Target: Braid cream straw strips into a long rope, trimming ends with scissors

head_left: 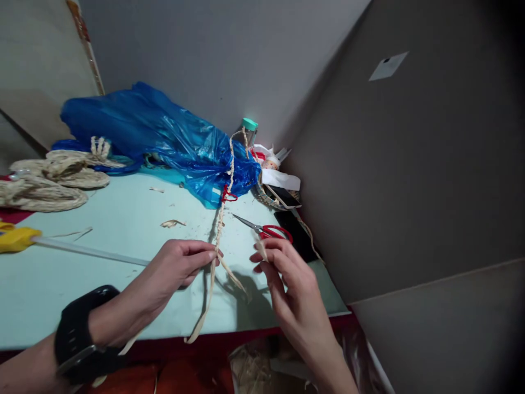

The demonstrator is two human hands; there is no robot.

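A pale braided cord (220, 221) runs down from the blue plastic bag toward me, with red yarn (226, 194) tied around it. My left hand (180, 262) pinches the cord's lower end between thumb and fingers. Below that pinch, loose flat fibre strands (210, 295) hang over the table's front. To the right, my right hand (287, 273) is raised off the table, its thumb and fingers closed on a short pale fibre strip (261, 249). Red-handled scissors (262, 228) lie just beyond it, blades pointing left.
A blue plastic bag (164, 131) fills the back. Coiled fibre bundles (53, 175) and a yellow-handled tool (18, 237) are at left. A basket (266, 198) holding a phone (283, 195), a green-lidded jar (249, 125) and a dark flat object (299, 235) stand near the right wall.
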